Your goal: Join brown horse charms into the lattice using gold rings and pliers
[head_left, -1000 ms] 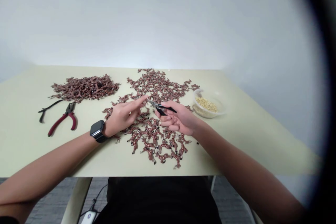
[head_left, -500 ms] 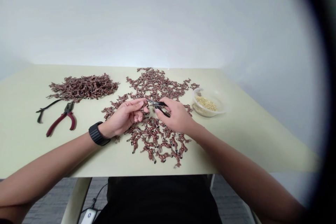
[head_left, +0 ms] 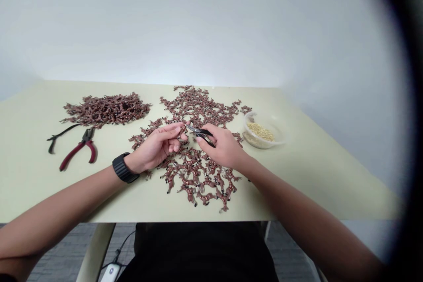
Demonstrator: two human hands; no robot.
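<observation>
- Head view: cream worktop point(head_left: 39, 185) carries a sprawling layer of brown figurines point(head_left: 194, 180) beneath both hands.
- Right hand point(head_left: 224, 146): fingers clamped on small black-handled pliers point(head_left: 200, 132), tips just beside the left hand point(head_left: 154, 148).
- Left fingers curl together; any held piece is too small to tell.
- Risk: a slipping pliers tip could nick them.

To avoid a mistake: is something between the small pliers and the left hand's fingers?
The small pliers in the right hand point at the left hand's fingertips; nothing visible stands in the narrow gap above the brown figures.
</observation>
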